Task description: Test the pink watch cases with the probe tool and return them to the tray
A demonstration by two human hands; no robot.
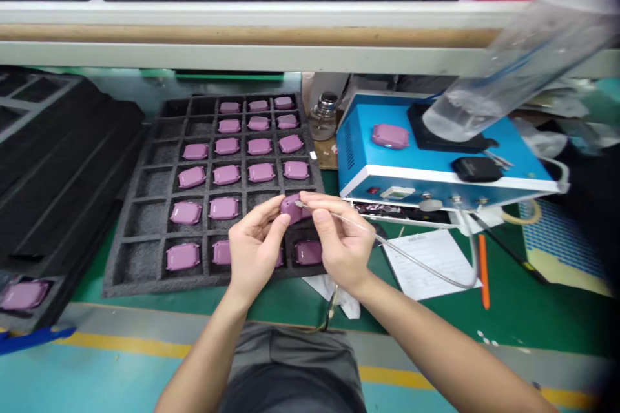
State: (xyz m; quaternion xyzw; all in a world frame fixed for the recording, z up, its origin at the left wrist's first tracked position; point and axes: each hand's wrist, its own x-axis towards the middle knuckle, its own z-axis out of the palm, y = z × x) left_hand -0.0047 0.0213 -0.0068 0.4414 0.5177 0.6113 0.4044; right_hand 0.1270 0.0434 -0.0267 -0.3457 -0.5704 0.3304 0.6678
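Note:
Between the fingers of my left hand (256,250) is a purple watch-like case (291,208), tilted above the front of the tray. My right hand (346,246) is closed on the end of a thin clear tube (417,257), and its small grey tip (299,204) meets or nearly meets the case; I cannot tell which. The right index finger reaches the case's far edge. Below both hands lies a dark foam tray (140,257), with similar purple cases (183,257) in many compartments. My hands hide part of its front rows.
To the right stands a blue machine (358,135), joined to the tube, with another purple case (390,135) and a clear cylinder (508,71) on top. A glass bottle (323,117), paper sheet (429,261) and orange stick (484,271) are nearby. Foam trays (62,161) are stacked left.

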